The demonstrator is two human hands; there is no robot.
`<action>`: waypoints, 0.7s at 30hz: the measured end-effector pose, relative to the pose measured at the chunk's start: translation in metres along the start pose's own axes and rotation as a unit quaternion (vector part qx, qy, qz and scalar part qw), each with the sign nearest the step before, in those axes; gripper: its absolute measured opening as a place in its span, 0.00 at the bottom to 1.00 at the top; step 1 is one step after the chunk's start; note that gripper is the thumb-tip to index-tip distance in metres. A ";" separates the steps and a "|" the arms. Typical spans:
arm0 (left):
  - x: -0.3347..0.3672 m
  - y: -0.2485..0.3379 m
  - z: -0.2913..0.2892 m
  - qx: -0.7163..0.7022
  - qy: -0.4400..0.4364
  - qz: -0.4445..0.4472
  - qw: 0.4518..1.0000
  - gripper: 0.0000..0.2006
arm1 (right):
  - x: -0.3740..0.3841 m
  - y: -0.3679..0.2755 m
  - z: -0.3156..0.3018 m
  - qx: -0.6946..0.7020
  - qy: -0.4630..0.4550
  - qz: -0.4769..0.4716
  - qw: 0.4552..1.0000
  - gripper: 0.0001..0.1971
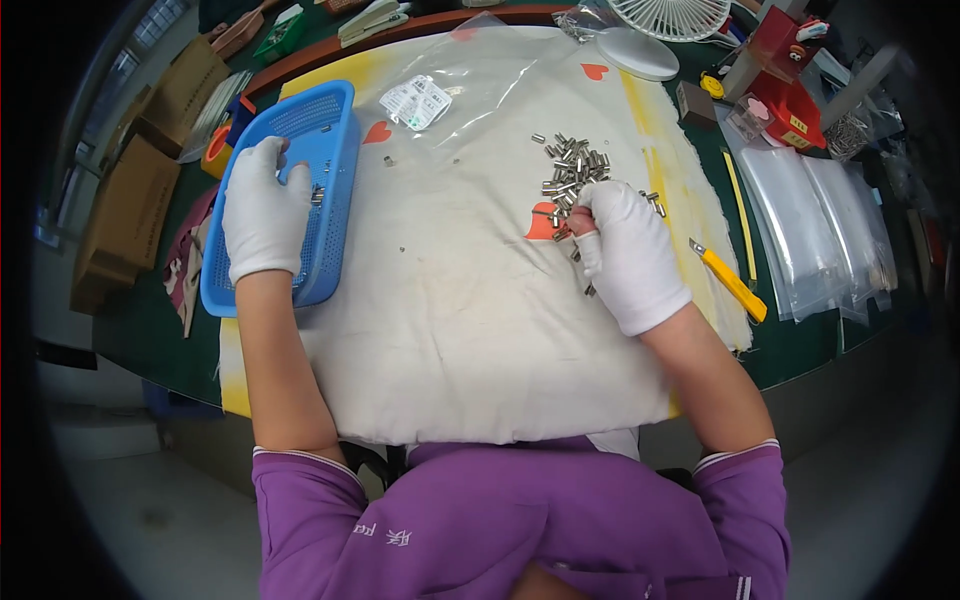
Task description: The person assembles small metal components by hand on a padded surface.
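Observation:
My left hand (265, 218), in a white glove with bare fingertips, is over the blue plastic basket (345, 150) on the left. Its thumb and fingers are apart, and I see nothing between them. A few small metal pieces (318, 195) lie in the basket beside that thumb. On the right, my gloved right hand (632, 255) reaches the near edge of a pile of small silvery metal cylinders (572, 168). The fingers there are curled together at the pieces; whatever is between them is hidden.
A white cloth (450, 330) covers the table's middle. On it lie a clear plastic bag (480, 90) and a yellow utility knife (728, 280). Clear bags (800, 220) are stacked at right, near a red holder (795, 105) and a white fan (672, 15). Cardboard boxes (130, 220) stand left.

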State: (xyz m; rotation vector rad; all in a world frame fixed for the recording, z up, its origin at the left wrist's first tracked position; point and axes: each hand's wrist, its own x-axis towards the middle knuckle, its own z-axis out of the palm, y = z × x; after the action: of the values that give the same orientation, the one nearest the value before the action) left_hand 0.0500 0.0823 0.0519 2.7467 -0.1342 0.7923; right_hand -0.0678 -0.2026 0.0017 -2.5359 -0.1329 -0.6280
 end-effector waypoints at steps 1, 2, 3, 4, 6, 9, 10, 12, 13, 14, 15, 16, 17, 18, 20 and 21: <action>-0.002 0.005 0.002 -0.074 0.031 0.055 0.995 0.05 | 0.001 0.002 -0.004 0.003 -0.003 0.025 1.000 0.07; -0.005 0.014 0.005 -0.080 0.028 0.059 0.995 0.05 | 0.004 0.007 -0.006 -0.002 -0.001 0.031 1.000 0.07; -0.011 0.027 0.006 -0.182 0.010 0.116 0.976 0.05 | 0.005 0.011 -0.006 0.012 0.043 0.012 0.999 0.08; -0.018 0.039 0.007 -0.281 -0.006 0.167 0.945 0.04 | 0.006 0.015 -0.005 0.027 0.085 -0.011 0.996 0.08; -0.035 0.063 0.015 -0.349 -0.137 0.152 0.915 0.03 | 0.006 0.018 -0.004 0.019 0.101 -0.008 0.995 0.10; -0.049 0.094 0.027 -0.317 -0.262 0.221 0.884 0.04 | 0.006 0.021 -0.004 -0.014 0.097 -0.009 0.995 0.08; -0.051 0.101 0.034 -0.305 -0.277 0.263 0.872 0.05 | 0.006 0.020 -0.004 -0.011 0.090 0.004 0.996 0.08; -0.051 0.118 0.046 -0.291 -0.316 0.260 0.865 0.07 | 0.005 0.022 -0.002 -0.012 0.081 0.015 0.997 0.09; -0.051 0.128 0.049 -0.259 -0.341 0.263 0.865 0.08 | 0.005 0.026 0.000 -0.001 0.099 0.001 0.995 0.08; -0.050 0.134 0.051 -0.226 -0.367 0.265 0.863 0.09 | 0.004 0.029 0.001 0.012 0.117 -0.014 0.993 0.07; -0.049 0.136 0.057 -0.232 -0.356 0.273 0.863 0.10 | 0.004 0.030 0.002 0.011 0.117 -0.016 0.993 0.07; -0.048 0.137 0.060 -0.233 -0.353 0.272 0.864 0.10 | 0.003 0.031 0.002 0.009 0.114 -0.009 0.993 0.07; -0.046 0.138 0.061 -0.218 -0.367 0.272 0.863 0.10 | 0.004 0.031 0.002 0.009 0.112 -0.002 0.994 0.06; -0.046 0.139 0.062 -0.202 -0.383 0.272 0.859 0.10 | 0.003 0.031 0.002 0.009 0.112 -0.001 0.994 0.06; -0.042 0.140 0.057 -0.186 -0.398 0.261 0.859 0.10 | 0.004 0.028 0.001 0.027 0.106 0.002 0.994 0.06; -0.040 0.141 0.055 -0.171 -0.412 0.250 0.859 0.10 | 0.003 0.028 0.000 0.027 0.108 0.004 0.994 0.06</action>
State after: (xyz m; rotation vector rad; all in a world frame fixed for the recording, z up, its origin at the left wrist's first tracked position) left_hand 0.0206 -0.0675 0.0199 2.5064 -1.0701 -0.3629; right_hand -0.0590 -0.2274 -0.0096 -2.3985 -0.0624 -0.8776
